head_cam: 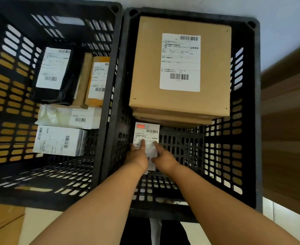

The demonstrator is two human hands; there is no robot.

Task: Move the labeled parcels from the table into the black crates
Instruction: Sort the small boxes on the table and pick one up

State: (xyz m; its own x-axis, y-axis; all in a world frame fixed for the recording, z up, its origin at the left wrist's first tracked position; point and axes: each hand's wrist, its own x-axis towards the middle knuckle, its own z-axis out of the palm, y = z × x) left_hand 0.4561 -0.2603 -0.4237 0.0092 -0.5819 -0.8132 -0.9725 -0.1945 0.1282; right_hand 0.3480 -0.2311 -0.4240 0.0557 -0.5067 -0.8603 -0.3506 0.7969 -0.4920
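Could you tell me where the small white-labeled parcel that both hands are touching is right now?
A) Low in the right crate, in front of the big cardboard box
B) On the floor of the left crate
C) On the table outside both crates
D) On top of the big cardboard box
A: the small parcel sits low inside the right crate, nearer than the big cardboard box, with the left hand and right hand on it.
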